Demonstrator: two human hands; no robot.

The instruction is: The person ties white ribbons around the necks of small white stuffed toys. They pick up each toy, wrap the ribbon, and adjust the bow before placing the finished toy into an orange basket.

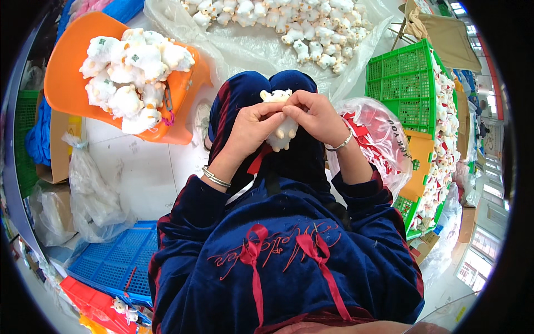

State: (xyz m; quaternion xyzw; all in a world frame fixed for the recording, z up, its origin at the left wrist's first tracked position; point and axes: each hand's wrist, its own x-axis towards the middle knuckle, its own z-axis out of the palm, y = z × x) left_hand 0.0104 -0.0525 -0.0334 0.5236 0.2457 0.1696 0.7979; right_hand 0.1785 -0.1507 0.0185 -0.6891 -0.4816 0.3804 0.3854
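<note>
A small white plush toy point(283, 136) rests over my lap between my two hands. My left hand point(257, 123) is closed on its left side, thumb and fingertips pinched near its neck. From the other side my right hand point(318, 116) pinches at the same spot, its fingertips meeting those of the left. Whatever the fingertips cover at the neck is hidden. The toy's pale head shows above my fingers and its stubby feet below. A red strip point(258, 161) lies on my lap just below the toy.
An orange chair point(67, 72) at the left bears a heap of white plush toys point(130, 64). Many more plush toys point(303, 36) lie on clear plastic sheeting ahead. To the right are a clear bag point(384, 125) with red pieces and a green crate point(397, 92) of toys. A blue crate point(119, 256) stands lower left.
</note>
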